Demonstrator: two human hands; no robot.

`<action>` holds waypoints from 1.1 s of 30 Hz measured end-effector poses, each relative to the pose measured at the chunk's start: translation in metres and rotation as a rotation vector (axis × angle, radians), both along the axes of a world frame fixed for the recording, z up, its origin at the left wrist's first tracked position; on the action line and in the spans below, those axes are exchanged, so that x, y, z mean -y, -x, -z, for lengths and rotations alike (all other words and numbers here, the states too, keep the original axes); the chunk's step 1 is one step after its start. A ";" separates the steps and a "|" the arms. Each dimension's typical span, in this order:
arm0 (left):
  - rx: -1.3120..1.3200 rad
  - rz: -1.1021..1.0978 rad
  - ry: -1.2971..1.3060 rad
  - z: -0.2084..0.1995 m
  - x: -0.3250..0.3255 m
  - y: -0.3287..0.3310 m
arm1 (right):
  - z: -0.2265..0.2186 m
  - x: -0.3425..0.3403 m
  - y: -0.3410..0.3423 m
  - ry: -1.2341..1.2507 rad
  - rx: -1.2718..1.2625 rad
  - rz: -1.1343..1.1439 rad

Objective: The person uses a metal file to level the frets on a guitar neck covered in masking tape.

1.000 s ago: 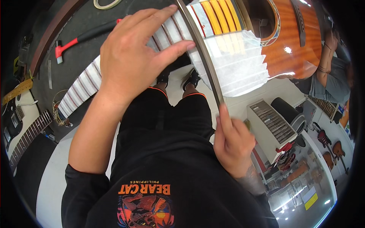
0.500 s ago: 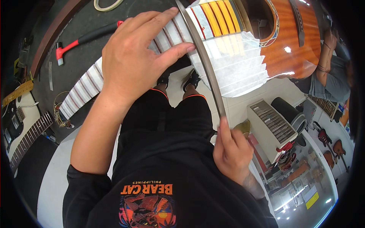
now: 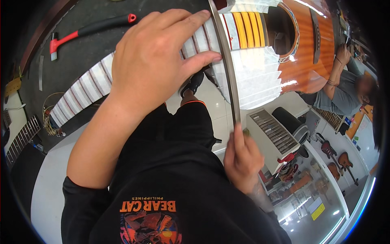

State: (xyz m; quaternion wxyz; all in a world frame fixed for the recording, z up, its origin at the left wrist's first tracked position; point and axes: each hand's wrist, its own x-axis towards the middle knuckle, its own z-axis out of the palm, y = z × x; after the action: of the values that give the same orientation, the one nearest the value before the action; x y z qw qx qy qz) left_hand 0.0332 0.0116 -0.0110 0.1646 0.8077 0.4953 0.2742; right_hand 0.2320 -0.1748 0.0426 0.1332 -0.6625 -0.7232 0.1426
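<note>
Right hand (image 3: 243, 160): fingers folded and clamped around the near end of a long, narrow, dark grey metal bar (image 3: 230, 67), index finger extended along it. The bar runs from this hand up past the left hand (image 3: 152, 61), crossing a guitar neck striped with white tape and dark frets (image 3: 87, 87).

Left hand: spread over the neck, thumb and index finger apart, both tips at the bar's left edge. The neck emerges to the lower left of this hand.

Right of the left hand, beyond the bar: yellow strips between frets (image 3: 248, 30), white tape sheets (image 3: 258, 77) and the glossy orange-brown wooden guitar body (image 3: 302, 53). Upper left of the left hand: a red-and-black hammer (image 3: 97, 27) on the dark table (image 3: 77, 57). Right of the right hand: a pale box of slim metal pieces (image 3: 274, 134).
</note>
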 end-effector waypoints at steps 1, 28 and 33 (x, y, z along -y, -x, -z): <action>0.002 -0.009 0.001 0.001 0.000 0.002 | 0.001 -0.027 0.007 0.020 -0.015 -0.004; -0.028 0.025 0.013 -0.009 -0.002 -0.002 | 0.027 0.051 -0.030 -0.036 -0.138 -0.006; -0.010 0.039 -0.031 0.000 -0.003 -0.003 | 0.020 0.005 -0.013 0.019 -0.152 0.042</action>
State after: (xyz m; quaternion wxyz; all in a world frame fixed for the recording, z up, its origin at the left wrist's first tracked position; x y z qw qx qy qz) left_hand 0.0358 0.0146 -0.0109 0.1549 0.8209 0.4762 0.2745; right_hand 0.2447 -0.1798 0.0229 0.1844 -0.6662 -0.6955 0.1963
